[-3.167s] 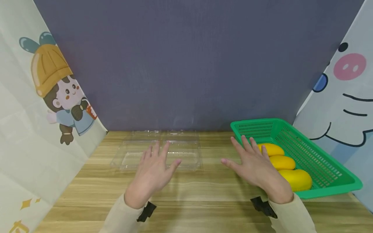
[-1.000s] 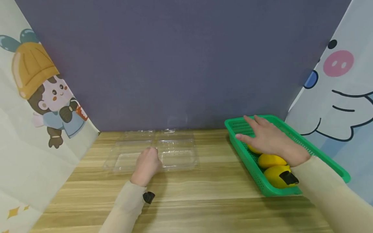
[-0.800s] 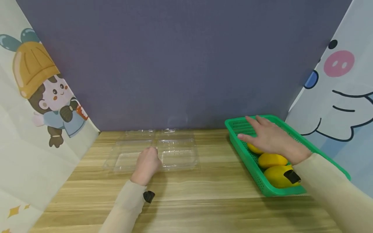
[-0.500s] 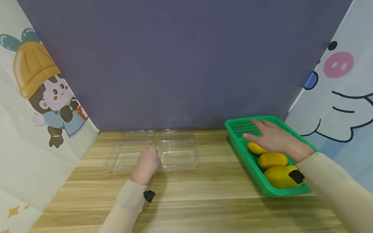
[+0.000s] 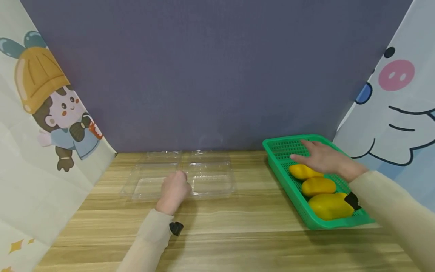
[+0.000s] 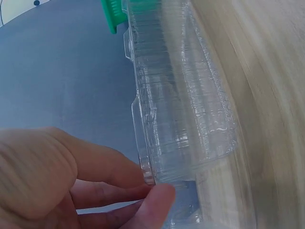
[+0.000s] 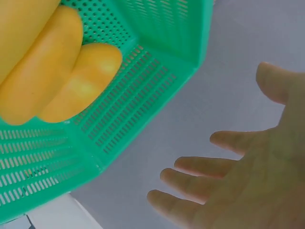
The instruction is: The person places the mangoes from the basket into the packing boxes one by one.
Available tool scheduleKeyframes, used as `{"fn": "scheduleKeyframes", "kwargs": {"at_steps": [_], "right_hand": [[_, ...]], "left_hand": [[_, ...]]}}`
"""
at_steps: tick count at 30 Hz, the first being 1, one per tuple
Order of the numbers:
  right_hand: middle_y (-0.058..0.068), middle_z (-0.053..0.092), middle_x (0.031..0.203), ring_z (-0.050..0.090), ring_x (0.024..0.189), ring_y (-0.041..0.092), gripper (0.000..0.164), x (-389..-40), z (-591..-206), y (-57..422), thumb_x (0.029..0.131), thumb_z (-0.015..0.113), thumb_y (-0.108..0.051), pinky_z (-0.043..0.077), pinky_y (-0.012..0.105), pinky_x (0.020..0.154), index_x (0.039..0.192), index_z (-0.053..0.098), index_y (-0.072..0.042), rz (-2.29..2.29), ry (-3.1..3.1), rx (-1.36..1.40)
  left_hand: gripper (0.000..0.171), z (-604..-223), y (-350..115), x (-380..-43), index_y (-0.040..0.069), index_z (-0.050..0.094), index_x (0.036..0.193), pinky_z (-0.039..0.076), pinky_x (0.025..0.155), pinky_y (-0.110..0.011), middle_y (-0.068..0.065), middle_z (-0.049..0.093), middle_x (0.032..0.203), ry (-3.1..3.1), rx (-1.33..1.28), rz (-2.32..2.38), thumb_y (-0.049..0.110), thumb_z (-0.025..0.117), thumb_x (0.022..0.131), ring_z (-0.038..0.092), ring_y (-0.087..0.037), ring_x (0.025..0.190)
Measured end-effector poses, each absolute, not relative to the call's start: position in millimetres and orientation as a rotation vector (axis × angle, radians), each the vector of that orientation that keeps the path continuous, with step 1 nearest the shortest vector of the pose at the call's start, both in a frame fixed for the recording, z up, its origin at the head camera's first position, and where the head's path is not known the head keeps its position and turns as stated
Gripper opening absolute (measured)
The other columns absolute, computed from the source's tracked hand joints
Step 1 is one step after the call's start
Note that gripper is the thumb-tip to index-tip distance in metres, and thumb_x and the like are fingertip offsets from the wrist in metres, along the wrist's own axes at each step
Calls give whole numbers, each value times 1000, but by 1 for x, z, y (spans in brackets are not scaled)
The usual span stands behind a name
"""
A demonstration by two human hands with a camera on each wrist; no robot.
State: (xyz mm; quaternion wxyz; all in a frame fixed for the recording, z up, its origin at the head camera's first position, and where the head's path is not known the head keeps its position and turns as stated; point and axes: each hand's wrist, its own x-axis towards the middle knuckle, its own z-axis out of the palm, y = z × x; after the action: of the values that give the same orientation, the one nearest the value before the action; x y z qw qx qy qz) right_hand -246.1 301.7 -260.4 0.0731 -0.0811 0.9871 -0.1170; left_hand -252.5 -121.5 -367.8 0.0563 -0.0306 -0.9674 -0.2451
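Two clear plastic containers with raised lids stand side by side on the table. My left hand is at the inner front corner of the right-hand container; in the left wrist view, thumb and fingers pinch the rim of a clear container. The other clear container lies left of the hand. My right hand hovers over the green basket, fingers spread, holding nothing. Below it in the basket lie three yellow mangoes: the far one, the middle one and the larger near one.
The wood-grain table runs up to a dark grey back panel. Printed cartoon sheets flank it, a figure in a hat at left and a pig-nosed animal at right.
From spread over the table, the left hand went to the container's corner; lately it and the right-hand container shifted slightly right. The right hand moved over the basket, then drifted right, uncovering more mango.
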Motion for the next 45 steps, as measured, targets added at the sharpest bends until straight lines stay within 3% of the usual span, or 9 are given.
{"fn": "scheduleKeyframes", "kwargs": {"at_steps": [4,10,17,31,45], "right_hand": [[46,13,154,12,140,64,101,-250,-261,307,100,42,-67,19,77,107,155,13,13,-366,2954,-225],[47,13,153,12,139,65,99,-258,-263,315,101,43,-64,20,77,106,154,13,14,-387,2927,-237],[47,15,152,13,138,65,99,-269,-263,320,101,44,-63,21,77,106,154,14,15,-384,2907,-225],[45,12,154,13,140,64,103,-286,-268,325,99,40,-68,21,76,108,155,11,14,-423,2854,-166],[42,1,157,10,140,64,104,-302,-286,354,99,44,-67,21,77,106,158,4,9,-707,2773,-105]], "left_hand": [[26,-368,-121,-254,12,43,60,33,47,-29,-3,42,60,-2926,-108,-779,-9,55,70,37,-17,52],[13,-369,-120,-253,3,61,69,38,47,-29,-10,58,69,-2920,-112,-803,-8,57,74,45,-19,54],[32,-372,-115,-252,13,41,60,30,43,-24,0,36,61,-2925,-144,-849,-9,56,78,31,-11,47],[43,-374,-111,-249,18,23,63,17,44,-22,6,17,57,-2892,-216,-914,-9,52,80,17,-8,48],[39,-374,-112,-249,17,29,59,22,44,-22,5,23,56,-2885,-222,-899,-6,54,79,22,-9,47]]}}
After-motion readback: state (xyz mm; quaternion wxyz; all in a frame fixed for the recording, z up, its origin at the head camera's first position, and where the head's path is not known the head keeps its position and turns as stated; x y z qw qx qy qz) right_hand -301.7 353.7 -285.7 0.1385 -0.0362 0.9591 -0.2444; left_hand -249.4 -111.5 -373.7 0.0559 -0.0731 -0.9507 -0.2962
